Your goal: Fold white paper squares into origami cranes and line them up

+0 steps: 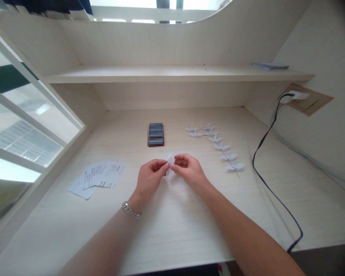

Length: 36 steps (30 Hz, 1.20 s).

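Observation:
Between my two hands, above the middle of the desk, is a small folded white paper [170, 159]. My left hand [152, 174] pinches it from the left with thumb and fingertips. From the other side my right hand [189, 168] pinches the same paper, and the thumbs nearly meet. Fingers hide most of its folds, so its exact shape cannot be made out. Several white origami cranes [222, 147] stand in a curved line to the right of my right hand. On the left lie overlapping printed paper sheets [105, 174].
Behind my hands lies a dark phone-like device [155, 134] with a blurred face. A black cable [264, 140] runs from the wall socket [310, 100] down the desk's right side. A shelf [172, 73] spans the back, with a flat item [270, 66] on it.

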Each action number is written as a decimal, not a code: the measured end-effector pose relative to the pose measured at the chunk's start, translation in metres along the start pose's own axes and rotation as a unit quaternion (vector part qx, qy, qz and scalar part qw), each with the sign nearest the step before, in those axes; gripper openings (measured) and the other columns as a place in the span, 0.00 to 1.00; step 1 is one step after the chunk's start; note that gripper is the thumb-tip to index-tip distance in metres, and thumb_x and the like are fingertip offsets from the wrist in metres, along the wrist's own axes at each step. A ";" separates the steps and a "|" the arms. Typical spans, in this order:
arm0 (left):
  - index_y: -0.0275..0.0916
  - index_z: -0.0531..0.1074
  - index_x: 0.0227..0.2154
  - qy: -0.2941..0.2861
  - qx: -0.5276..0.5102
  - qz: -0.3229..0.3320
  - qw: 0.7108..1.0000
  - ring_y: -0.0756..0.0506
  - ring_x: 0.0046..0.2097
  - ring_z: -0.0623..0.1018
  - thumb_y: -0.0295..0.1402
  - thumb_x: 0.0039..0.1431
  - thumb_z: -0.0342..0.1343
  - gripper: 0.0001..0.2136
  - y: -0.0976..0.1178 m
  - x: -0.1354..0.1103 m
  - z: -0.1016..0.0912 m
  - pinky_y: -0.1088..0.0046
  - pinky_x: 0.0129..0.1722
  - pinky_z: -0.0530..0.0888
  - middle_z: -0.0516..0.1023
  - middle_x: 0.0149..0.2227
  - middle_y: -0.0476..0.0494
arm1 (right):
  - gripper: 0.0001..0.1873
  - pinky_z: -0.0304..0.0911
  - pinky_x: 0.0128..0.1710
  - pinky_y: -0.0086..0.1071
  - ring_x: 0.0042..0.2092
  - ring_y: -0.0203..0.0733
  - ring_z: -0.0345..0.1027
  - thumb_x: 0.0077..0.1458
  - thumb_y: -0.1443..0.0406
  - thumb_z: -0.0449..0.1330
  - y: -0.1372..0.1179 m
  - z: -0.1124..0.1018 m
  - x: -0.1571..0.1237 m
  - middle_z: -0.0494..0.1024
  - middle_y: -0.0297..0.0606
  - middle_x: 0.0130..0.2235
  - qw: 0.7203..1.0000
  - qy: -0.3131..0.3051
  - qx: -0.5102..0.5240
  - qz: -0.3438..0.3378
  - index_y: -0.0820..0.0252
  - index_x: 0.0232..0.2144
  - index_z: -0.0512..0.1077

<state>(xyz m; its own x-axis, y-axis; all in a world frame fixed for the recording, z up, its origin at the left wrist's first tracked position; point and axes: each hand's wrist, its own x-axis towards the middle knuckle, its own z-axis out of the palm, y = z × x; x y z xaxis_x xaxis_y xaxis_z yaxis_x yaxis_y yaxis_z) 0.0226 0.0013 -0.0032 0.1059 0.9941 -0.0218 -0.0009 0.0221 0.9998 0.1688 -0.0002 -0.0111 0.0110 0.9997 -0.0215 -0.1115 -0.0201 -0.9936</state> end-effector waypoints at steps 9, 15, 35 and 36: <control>0.34 0.71 0.31 0.007 -0.058 0.001 0.998 0.49 0.31 0.75 0.33 0.42 0.63 0.13 -0.006 0.001 0.002 0.71 0.31 0.74 0.75 0.30 0.45 | 0.14 0.63 0.27 0.30 0.27 0.37 0.68 0.38 0.61 0.65 0.009 0.004 0.002 0.74 0.35 0.25 1.000 0.023 0.013 -0.014 0.62 0.29 0.71; 0.33 0.71 0.32 0.003 -0.084 -0.018 0.996 0.50 0.30 0.74 0.32 0.41 0.63 0.13 -0.005 0.001 -0.001 0.73 0.30 0.74 0.75 0.29 0.46 | 0.14 0.64 0.25 0.30 0.27 0.36 0.67 0.38 0.62 0.65 0.005 0.007 0.000 0.73 0.35 0.25 0.999 0.025 0.014 -0.017 0.62 0.29 0.69; 0.34 0.73 0.28 -0.068 -0.077 -0.017 0.995 0.51 0.27 0.73 0.30 0.43 0.62 0.08 -0.003 0.000 -0.013 0.76 0.29 0.70 0.75 0.26 0.47 | 0.10 0.64 0.28 0.29 0.28 0.36 0.68 0.37 0.65 0.66 0.003 0.002 0.000 0.75 0.35 0.26 0.992 -0.091 0.068 0.046 0.61 0.27 0.73; 0.34 0.73 0.27 -0.070 -0.068 -0.015 0.995 0.52 0.27 0.73 0.30 0.43 0.62 0.08 -0.003 0.000 -0.014 0.76 0.29 0.70 0.75 0.25 0.47 | 0.09 0.64 0.28 0.30 0.28 0.36 0.68 0.36 0.66 0.66 0.002 0.002 -0.001 0.75 0.34 0.25 0.992 -0.093 0.069 0.048 0.61 0.26 0.73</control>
<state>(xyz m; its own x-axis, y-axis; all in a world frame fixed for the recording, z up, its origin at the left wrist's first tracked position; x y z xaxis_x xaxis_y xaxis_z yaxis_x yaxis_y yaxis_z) 0.0086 0.0031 -0.0066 0.2462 0.9683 -0.0420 -0.1295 0.0758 0.9887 0.1665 -0.0009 -0.0128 -0.1878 0.9787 -0.0825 -0.2378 -0.1268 -0.9630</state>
